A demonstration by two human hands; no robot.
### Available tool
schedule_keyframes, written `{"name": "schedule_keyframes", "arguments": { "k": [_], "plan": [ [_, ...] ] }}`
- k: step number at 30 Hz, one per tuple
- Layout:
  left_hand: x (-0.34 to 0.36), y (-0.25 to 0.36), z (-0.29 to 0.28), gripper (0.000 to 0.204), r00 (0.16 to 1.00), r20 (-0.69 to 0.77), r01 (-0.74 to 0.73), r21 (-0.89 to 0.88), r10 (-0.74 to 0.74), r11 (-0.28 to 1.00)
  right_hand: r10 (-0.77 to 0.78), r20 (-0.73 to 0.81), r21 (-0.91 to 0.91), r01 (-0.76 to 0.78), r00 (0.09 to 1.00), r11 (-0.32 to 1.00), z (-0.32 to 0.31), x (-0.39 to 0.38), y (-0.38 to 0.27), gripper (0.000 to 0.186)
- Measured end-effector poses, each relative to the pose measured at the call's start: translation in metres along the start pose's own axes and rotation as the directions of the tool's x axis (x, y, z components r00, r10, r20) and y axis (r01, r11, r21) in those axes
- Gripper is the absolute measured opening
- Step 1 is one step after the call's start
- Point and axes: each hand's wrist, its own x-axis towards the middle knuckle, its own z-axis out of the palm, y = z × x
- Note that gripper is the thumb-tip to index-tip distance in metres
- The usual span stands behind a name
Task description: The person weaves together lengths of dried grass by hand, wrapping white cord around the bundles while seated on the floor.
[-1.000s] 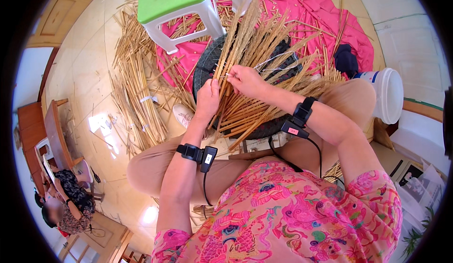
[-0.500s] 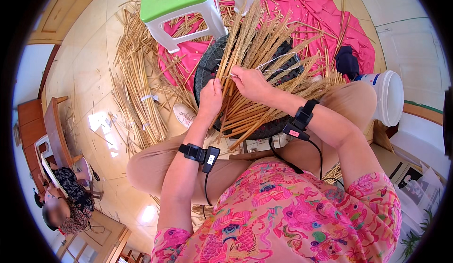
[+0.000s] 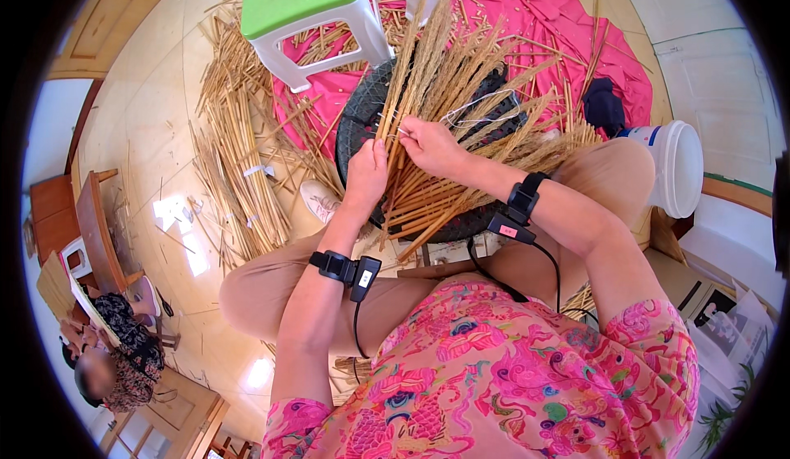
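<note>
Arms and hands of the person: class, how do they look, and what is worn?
Short pink sleeves with a multicoloured pattern. The left hand and right hand wear no gloves. Each forearm has a black strap, black box and black cable; the left box bears a white label, the right box a pink label.

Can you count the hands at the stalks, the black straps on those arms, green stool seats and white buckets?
Hands at the stalks: 2, left hand and right hand
Black straps: 2
Green stool seat: 1
White bucket: 1
Total: 6
</note>
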Motion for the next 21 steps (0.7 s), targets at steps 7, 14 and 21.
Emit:
{"name": "schedule_keyframes", "arguments": {
  "k": [7, 14, 21],
  "plan": [
    [-0.001, 0.004, 0.004, 0.034, 1.000, -0.006, 0.008, 0.066, -0.008, 0.998, 0.043, 0.020, -0.045, -0.043, 0.999, 0.998, 0.002, 0.004, 0.002, 0.008],
    [0.005, 0.000, -0.001, 0.036, 0.998, -0.047, 0.038, 0.011, -0.038, 0.999, 0.074, 0.217, -0.219, -0.026, 0.973, 0.976, -0.021, 0.014, -0.014, 0.016],
    [0.006, 0.003, -0.001, 0.036, 0.998, -0.037, 0.049, 0.017, -0.048, 0.999, -0.064, 0.112, -0.343, 0.099, 0.992, 0.934, -0.013, 0.009, -0.012, 0.007]
  ]
}}
